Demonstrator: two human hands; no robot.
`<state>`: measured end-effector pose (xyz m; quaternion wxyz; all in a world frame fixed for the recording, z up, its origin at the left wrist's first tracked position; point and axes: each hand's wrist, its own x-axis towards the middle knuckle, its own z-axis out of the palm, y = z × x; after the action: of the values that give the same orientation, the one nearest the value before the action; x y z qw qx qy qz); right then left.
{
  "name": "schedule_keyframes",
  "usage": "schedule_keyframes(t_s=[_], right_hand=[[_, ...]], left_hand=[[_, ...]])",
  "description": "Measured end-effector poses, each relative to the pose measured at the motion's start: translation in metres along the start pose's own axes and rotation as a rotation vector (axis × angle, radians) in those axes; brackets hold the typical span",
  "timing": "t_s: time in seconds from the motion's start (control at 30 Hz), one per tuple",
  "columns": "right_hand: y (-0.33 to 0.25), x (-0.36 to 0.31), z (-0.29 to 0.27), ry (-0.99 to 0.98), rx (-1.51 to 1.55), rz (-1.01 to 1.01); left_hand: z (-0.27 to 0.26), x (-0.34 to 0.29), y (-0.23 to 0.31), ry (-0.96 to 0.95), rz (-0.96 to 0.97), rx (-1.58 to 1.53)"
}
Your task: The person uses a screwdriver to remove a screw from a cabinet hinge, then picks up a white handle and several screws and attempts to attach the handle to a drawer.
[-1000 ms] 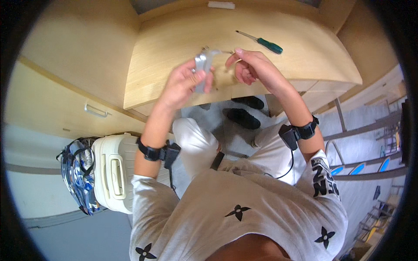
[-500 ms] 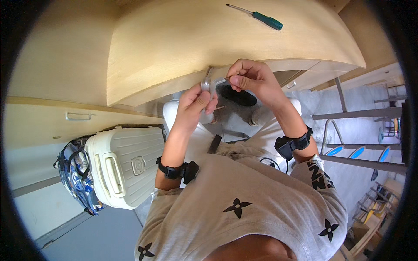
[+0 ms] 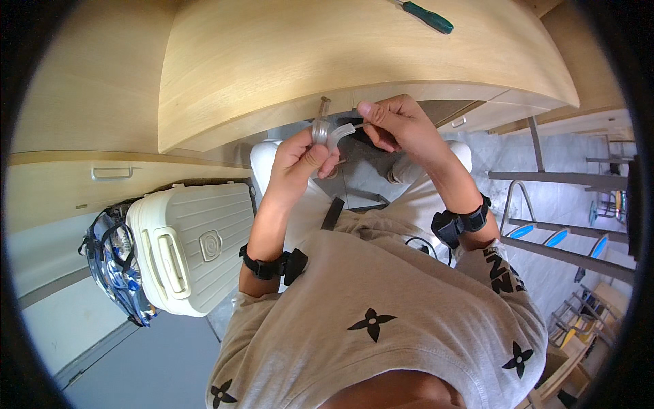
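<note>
Head view: near the centre of the frame, your left hand (image 3: 300, 160) has thumb and fingers closed round the clear plastic piece (image 3: 320, 133), whose curved end bends right toward your other hand. A brownish stem (image 3: 324, 105) sticks up from the top of your grasp, in front of the desk edge. Your right hand (image 3: 402, 123), just right of centre, has its thumb raised and its other fingers curled; a thin strip (image 3: 361, 125) shows by the fingertips, but I cannot tell whether you have it pinched.

To work neatly here, let the left hand be the anchor — firm enough to stop the plastic twisting, gentle enough not to squash it. Use the right fingertips for small moves, in line with the curved end. Leave the screwdriver (image 3: 428, 17) at the upper right on the desk (image 3: 286, 54).
</note>
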<state>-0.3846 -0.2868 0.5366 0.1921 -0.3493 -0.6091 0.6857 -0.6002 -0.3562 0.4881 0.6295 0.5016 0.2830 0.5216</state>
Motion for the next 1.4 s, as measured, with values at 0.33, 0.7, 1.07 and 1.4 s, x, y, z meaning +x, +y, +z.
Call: schedule_keyframes(t_s=[0.33, 0.7, 1.07, 1.4], right_hand=[[0.001, 0.008, 0.022, 0.217, 0.158, -0.401], [-0.005, 0.017, 0.026, 0.195, 0.098, -0.363], [-0.012, 0.1, -0.073, 0.711, -1.231, -0.479], [-0.028, 0.044, 0.008, 0.031, -0.337, 0.041]], left_hand=[[-0.002, -0.002, -0.005, 0.027, -0.005, -0.048], [0.001, -0.005, -0.001, 0.12, -0.011, -0.047], [-0.014, -0.012, -0.006, 0.082, 0.002, -0.044], [-0.015, -0.016, -0.007, -0.071, -0.037, 0.026]])
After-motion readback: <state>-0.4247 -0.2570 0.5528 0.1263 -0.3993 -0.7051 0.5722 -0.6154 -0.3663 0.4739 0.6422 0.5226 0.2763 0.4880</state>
